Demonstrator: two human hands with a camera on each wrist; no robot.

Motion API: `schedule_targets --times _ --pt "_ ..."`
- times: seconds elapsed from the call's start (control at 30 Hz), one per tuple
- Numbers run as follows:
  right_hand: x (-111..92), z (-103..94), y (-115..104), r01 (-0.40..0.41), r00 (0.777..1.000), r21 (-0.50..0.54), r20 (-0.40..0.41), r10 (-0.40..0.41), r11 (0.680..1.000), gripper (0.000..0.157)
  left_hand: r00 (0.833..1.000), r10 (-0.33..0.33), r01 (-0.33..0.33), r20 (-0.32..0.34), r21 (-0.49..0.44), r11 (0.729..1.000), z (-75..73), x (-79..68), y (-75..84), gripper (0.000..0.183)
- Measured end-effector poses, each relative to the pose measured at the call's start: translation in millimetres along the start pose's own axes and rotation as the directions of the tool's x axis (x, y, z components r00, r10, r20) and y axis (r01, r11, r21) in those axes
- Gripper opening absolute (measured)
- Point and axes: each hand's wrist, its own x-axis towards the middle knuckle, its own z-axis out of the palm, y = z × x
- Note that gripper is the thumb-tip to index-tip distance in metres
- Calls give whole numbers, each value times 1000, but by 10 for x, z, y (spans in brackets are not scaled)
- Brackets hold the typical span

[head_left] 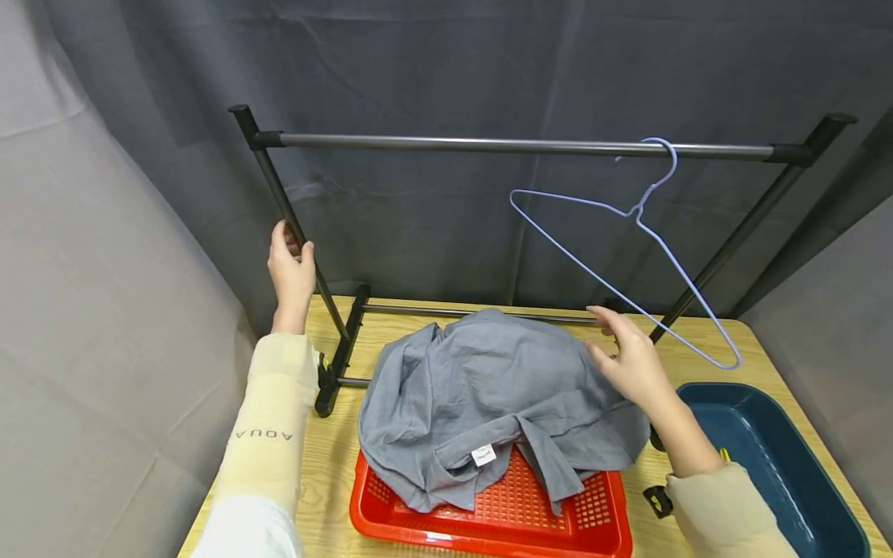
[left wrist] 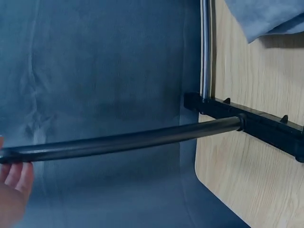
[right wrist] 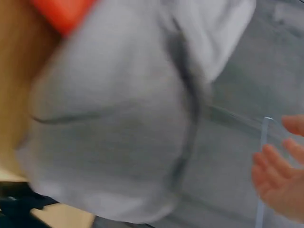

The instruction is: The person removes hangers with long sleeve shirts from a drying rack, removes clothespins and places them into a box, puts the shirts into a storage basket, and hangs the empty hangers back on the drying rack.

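Observation:
My left hand (head_left: pixel 291 279) is at the left post (head_left: pixel 276 186) of a dark metal garment rack, with fingers and thumb around the tube. In the left wrist view the fingers pass behind that post (left wrist: pixel 118 144). A crumpled grey shirt (head_left: pixel 502 372) with a white label lies over a red plastic basket (head_left: pixel 391 527). Above the shirt's right side, my right hand (head_left: pixel 631 364) is held with fingers spread and nothing between them. A pale blue hanger (head_left: pixel 639 209) hangs tilted from the rack's top bar (head_left: pixel 446 143), behind and right of that hand.
A dark blue tub (head_left: pixel 774 465) stands on the wooden table (head_left: pixel 328 465) at the right. The rack's black foot (head_left: pixel 345 356) is left of the shirt. Grey curtains (head_left: pixel 418 62) enclose the table at the back and sides.

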Motion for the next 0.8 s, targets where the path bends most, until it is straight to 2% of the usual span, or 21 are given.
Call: schedule_targets --times 0.07,0.13,0.23,0.27,0.3,0.33,0.37,0.4,0.43,0.47,0.5,0.57,0.63,0.67,0.73,0.8 --pt "-39 69 91 -78 988 -6 132 78 997 55 1000 3 -4 8 37 999 22 -90 -1 66" --pt "-76 119 185 -144 958 -14 248 143 990 59 999 28 -26 -30 67 997 60 -199 19 71" --pt "-128 175 312 -221 904 -24 369 215 975 65 988 117 -106 -104 103 989 134 -354 95 61" --pt "-144 195 354 -240 890 -23 394 229 971 67 983 150 -139 -103 104 985 161 -399 130 56" --pt "-159 214 394 -260 875 -26 416 247 965 68 981 180 -171 -79 104 980 191 -437 164 50" --pt "-173 232 432 -281 860 -25 437 263 959 70 979 200 -197 -22 110 974 219 -472 199 46" --pt "-184 245 458 -309 846 -17 452 283 951 72 976 207 -214 68 117 970 245 -507 233 44" --pt "-194 264 489 -335 831 -15 468 303 942 73 964 199 -223 178 124 967 276 -540 256 44" --pt "-202 281 516 -362 814 -12 484 322 932 76 937 178 -227 300 138 964 305 -575 275 46" --pt "-210 298 537 -391 795 -8 501 342 920 79 893 138 -225 428 160 961 333 -613 288 49" --pt "-220 318 561 -425 775 -5 515 366 905 81 833 93 -232 546 192 954 364 -656 290 53" --pt "-232 358 605 -488 729 4 550 406 873 86 680 6 -258 734 231 938 428 -752 278 61" --pt "-244 404 656 -540 688 11 582 434 841 91 531 -56 -285 846 241 928 504 -857 242 65" --pt "-249 429 682 -568 667 22 597 444 823 92 467 -86 -283 880 242 928 539 -911 228 67" --pt "-254 470 727 -614 629 42 629 457 788 92 367 -117 -268 923 225 937 614 -1011 197 67" --pt "-259 502 761 -653 600 57 648 469 755 92 289 -132 -249 948 208 946 681 -1099 176 66"
